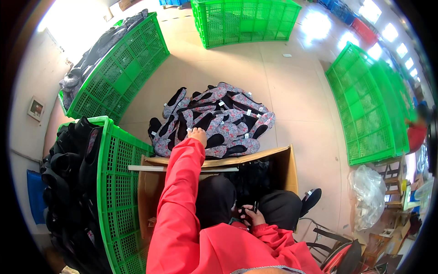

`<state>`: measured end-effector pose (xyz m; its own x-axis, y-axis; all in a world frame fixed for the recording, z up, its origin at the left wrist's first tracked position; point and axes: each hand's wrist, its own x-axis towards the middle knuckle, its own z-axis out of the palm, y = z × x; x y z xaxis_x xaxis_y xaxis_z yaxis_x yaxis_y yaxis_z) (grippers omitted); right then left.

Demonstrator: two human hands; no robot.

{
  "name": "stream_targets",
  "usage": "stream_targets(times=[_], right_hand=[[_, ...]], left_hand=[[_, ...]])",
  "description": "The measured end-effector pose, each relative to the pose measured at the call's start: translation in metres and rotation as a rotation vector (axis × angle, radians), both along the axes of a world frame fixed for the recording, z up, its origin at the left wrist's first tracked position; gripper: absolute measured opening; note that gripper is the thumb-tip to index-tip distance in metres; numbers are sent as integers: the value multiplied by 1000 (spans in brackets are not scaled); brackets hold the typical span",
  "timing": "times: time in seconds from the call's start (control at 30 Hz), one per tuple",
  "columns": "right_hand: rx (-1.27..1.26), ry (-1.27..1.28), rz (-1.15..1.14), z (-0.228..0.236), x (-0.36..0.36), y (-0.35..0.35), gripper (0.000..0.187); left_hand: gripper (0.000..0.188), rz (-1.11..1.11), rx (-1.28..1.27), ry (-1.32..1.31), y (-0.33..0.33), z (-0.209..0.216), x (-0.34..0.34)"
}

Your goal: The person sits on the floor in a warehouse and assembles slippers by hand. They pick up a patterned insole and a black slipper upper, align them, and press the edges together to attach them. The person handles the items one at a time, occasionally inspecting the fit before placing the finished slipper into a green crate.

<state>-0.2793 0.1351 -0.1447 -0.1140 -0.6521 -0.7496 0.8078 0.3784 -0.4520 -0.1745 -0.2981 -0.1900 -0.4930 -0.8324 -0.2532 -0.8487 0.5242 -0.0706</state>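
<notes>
A heap of grey floral fabric slippers (235, 130) with black linings and small white tags lies on the floor ahead. My left hand (197, 135) reaches over a cardboard box to the heap's near side. Its fingers are curled down onto a slipper beside a white tag; the fingertips are partly hidden. Close to my lap, my right hand (253, 216) is closed around a small dark object with a thin upright tip, too small to name. The open cardboard box (293, 171) stands before my knees, with dark items (255, 176) inside.
A green crate (121, 192) full of black footwear (73, 169) stands close on my left. Other green crates stand at far left (123, 68), far middle (246, 23) and right (365, 109). A pale bar (150, 168) crosses the box. Clear plastic (368, 196) lies at right.
</notes>
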Motion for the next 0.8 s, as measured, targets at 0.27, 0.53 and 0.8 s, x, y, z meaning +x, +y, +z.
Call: stream_targets(times=[0.27, 0.53, 0.8], right_hand=[[-8, 36, 12, 3, 4, 3, 21], [-16, 80, 16, 0, 7, 10, 24], [-237, 251, 6, 21, 10, 16, 23]], left_hand=[[22, -130, 107, -176, 26, 9, 30], [21, -298, -114, 466, 82, 128, 73], [20, -517, -47, 823, 225, 252, 134]])
